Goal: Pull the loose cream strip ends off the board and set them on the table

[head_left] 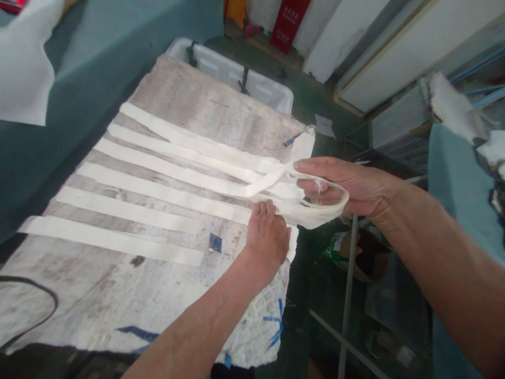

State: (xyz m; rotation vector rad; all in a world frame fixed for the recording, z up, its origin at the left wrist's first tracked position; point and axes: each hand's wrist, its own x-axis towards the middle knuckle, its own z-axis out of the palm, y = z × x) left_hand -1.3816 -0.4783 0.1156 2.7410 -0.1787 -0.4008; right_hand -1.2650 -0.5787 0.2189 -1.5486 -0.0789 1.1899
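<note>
Several long white fabric strips (158, 192) lie side by side across a worn, stained work board (98, 295). My right hand (339, 184) is closed round the gathered ends of some strips (315, 213) just past the board's right edge. My left hand (268, 234) rests on the board near that edge, fingers bent and pinching the end of one strip. The two nearest strips (118, 239) lie flat and untouched.
A white plastic crate (236, 73) sits beyond the board's far end. White cloth (23, 58) hangs at the upper left. A black cable (39, 300) curls at the lower left. Metal frame bars (347, 295), a green packet and clutter lie below on the right.
</note>
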